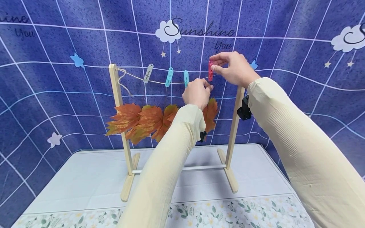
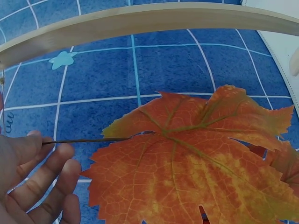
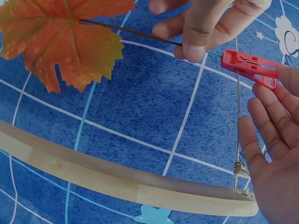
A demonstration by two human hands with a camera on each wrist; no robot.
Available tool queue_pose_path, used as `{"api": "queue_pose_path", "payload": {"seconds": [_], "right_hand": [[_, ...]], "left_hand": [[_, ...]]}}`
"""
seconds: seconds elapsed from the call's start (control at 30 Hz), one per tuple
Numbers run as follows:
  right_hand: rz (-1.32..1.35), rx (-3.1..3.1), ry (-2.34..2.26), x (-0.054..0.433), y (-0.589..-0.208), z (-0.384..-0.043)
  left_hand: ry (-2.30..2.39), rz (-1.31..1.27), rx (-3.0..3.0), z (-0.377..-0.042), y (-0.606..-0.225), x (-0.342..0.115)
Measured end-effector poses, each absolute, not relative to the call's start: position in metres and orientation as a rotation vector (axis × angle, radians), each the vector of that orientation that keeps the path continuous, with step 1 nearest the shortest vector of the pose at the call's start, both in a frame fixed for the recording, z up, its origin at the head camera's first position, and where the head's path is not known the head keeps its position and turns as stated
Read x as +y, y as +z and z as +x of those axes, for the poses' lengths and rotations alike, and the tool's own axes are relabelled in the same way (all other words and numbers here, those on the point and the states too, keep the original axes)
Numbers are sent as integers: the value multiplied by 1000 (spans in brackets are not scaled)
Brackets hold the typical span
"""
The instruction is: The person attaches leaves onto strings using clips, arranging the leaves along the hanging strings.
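Observation:
In the head view my left hand [image 1: 197, 93] is just below the string, pinching the thin dark stem [image 2: 88, 140] of an orange maple leaf [image 2: 187, 154] between thumb and index finger. Above and to the right, my right hand [image 1: 235, 68] pinches the handle ends of a red clothespin [image 1: 210, 71]. The right wrist view shows the clothespin's front end across the string [image 3: 238, 121], with the stem tip running up to it. The same leaf [image 1: 210, 115] hangs partly behind my left forearm.
A wooden stand [image 1: 117, 85] holds the string between two posts. Along it sit a grey clothespin [image 1: 148, 73] and two blue clothespins [image 1: 169, 77], with more orange leaves [image 1: 151, 122] hanging below. The stand rests on a white table [image 1: 94, 177] before a blue curtain [image 1: 85, 38].

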State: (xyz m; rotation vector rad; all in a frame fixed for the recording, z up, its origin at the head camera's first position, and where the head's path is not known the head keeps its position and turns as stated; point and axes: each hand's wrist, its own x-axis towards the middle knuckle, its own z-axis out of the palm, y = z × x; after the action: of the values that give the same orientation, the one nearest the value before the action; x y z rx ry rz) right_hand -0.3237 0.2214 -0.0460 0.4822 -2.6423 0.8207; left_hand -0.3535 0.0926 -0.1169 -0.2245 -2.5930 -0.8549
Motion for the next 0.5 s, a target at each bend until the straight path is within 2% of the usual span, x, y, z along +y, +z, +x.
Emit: {"api": "queue_pose_path", "payload": {"seconds": [0.5], "right_hand": [[418,-2504,904,221,-44,-322]], "left_hand": [[-889,-244,-2541,-349,-114,92]]}}
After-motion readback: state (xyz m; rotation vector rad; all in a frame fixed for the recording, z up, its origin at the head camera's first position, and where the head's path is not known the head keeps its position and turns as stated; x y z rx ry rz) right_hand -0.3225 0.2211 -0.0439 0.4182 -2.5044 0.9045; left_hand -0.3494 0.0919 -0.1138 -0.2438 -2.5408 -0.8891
